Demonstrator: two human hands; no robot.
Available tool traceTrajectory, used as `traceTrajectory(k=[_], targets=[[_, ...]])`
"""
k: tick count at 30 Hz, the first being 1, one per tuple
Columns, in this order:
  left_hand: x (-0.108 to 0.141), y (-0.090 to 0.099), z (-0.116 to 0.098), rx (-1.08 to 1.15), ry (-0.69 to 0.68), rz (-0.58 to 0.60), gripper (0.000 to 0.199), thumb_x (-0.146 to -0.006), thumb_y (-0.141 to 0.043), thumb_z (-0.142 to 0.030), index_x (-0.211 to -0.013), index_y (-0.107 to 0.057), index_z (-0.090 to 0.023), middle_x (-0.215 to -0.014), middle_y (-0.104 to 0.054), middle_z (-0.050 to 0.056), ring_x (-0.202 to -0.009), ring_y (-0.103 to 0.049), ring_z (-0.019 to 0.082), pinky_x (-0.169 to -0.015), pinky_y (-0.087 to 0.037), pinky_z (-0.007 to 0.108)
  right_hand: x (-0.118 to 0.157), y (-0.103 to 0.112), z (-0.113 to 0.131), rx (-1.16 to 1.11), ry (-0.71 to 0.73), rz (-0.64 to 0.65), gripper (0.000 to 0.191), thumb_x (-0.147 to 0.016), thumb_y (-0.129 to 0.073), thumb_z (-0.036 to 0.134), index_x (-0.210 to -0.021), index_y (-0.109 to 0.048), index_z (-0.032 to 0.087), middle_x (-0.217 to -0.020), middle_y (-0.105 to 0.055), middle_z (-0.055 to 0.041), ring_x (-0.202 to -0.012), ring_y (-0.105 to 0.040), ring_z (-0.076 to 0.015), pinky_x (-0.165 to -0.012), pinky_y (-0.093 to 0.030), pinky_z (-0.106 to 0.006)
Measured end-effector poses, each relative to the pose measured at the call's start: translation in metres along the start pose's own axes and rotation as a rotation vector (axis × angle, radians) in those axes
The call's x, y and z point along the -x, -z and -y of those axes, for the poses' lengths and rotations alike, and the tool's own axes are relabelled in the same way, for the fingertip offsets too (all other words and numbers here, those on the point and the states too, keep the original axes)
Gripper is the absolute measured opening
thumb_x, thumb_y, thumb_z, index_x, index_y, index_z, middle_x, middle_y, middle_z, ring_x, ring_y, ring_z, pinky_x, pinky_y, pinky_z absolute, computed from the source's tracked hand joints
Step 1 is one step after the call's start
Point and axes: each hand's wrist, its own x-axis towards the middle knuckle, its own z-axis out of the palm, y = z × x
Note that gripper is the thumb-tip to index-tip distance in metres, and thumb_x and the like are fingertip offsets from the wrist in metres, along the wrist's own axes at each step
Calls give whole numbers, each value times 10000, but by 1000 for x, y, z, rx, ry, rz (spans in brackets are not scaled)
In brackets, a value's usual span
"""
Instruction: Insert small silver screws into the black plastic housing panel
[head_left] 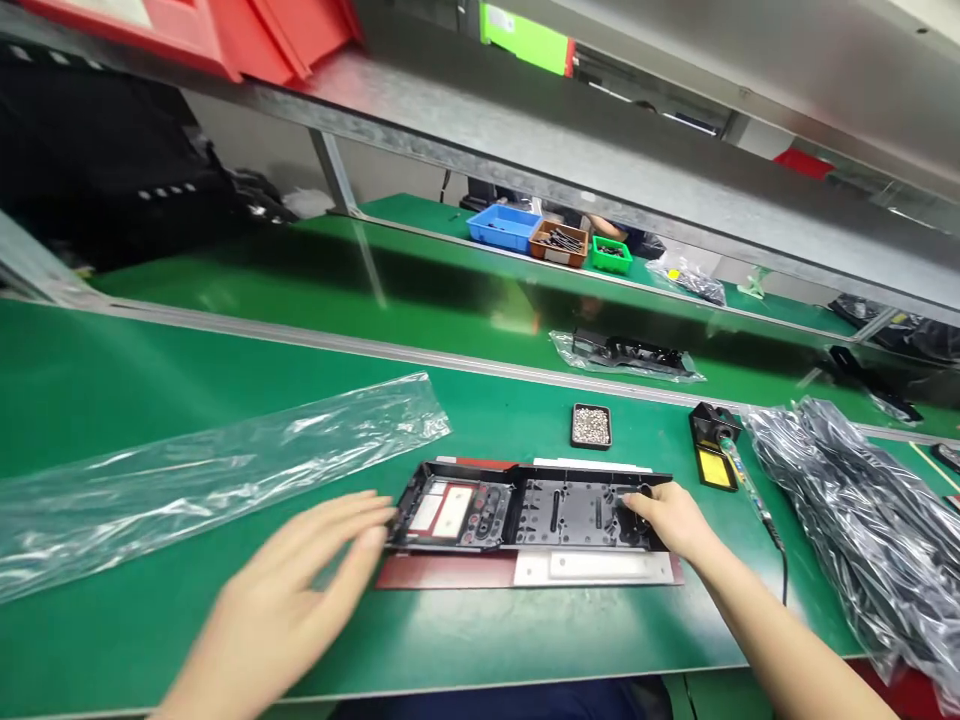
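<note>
Lying open-side up, our black housing point(536, 512) sits over the red-and-white jig point(450, 572). Our right hand point(675, 517) grips its right end; our left hand point(296, 575), fingers spread, is at the other, contact unclear. We should support both ends evenly, clear of the parts tray point(609, 428).

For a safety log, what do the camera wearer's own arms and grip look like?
The left grip and right grip are bare hands, with no gloves or visible rings. The right forearm is bare: no sleeve, watch or band shows. The left one is cut off near the wrist.
</note>
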Motion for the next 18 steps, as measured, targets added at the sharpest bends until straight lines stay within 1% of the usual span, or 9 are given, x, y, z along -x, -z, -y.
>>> traceTrajectory(k=[1, 4, 6, 8, 10, 12, 13, 15, 18], targets=[[-6, -13, -9, 3, -96, 88, 161, -824, -506, -323, -969, -575, -328, -1056, -627, -57, -1035, -556, 175, -953, -474, 423, 1, -1, 0, 8, -6, -12, 485, -1101, -639, 253, -709, -458, 31, -627, -331, 5, -523, -411, -108, -495, -376, -101], [-25, -46, -39, 42, -291, 247, 237, -800, -535, -374, -1028, -592, -346, -1125, -629, -48, -1083, -551, 177, -941, -489, 360, 5, -3, 3, 36, -14, -69, 524, -1110, -630, 302, -694, -452, 39, -615, -319, 6, -529, -409, -115, -535, -400, -123], [-35, -61, -57, -7, -389, 369, 293, -814, -507, -403, -1088, -579, -326, -1200, -596, -16, -1141, -519, 194, -953, -483, 373, 10, -4, 4, 54, -16, -118, 546, -1101, -647, 335, -679, -456, 45, -609, -319, 4, -547, -409, -125, -574, -411, -144], [-43, -73, -70, -39, -447, 442, 343, -826, -478, -428, -1142, -551, -316, -1252, -563, 4, -1179, -491, 210, -972, -467, 406, 17, -6, 1, 48, 4, -181, 500, -1080, -678, 309, -697, -488, 49, -616, -332, 0, -573, -413, -135, -604, -404, -158], [-47, -83, -78, -36, -470, 464, 384, -830, -463, -451, -1185, -518, -318, -1297, -526, 14, -1207, -467, 225, -985, -452, 434, 25, -11, -6, 10, 64, -266, 384, -1064, -667, 246, -763, -530, 52, -626, -340, 1, -584, -410, -142, -605, -373, -159], [-48, -93, -80, -32, -477, 471, 424, -830, -456, -462, -1229, -476, -320, -1350, -471, 27, -1240, -433, 240, -988, -444, 452, 34, -20, -16, -54, 161, -360, 301, -1057, -566, 259, -834, -549, 57, -628, -336, 0, -575, -401, -147, -579, -327, -157], [-47, -97, -80, -39, -485, 475, 446, -829, -454, -469, -1250, -452, -323, -1371, -445, 35, -1254, -415, 248, -988, -440, 463, 38, -25, -22, -89, 216, -402, 329, -1043, -484, 317, -850, -553, 60, -626, -331, -6, -567, -394, -150, -563, -303, -160], [-43, -105, -78, -61, -506, 482, 461, -824, -456, -479, -1259, -440, -329, -1397, -405, 45, -1277, -384, 267, -995, -423, 491, 45, -34, -30, -143, 323, -460, 491, -991, -319, 469, -837, -564, 72, -638, -338, -22, -561, -385, -155, -543, -260, -171], [-37, -114, -73, -79, -512, 482, 441, -813, -463, -494, -1223, -483, -331, -1421, -360, 49, -1302, -342, 288, -1008, -392, 529, 51, -37, -35, -153, 449, -472, 581, -952, -245, 534, -774, -570, 87, -668, -362, -32, -574, -389, -151, -539, -221, -180]])
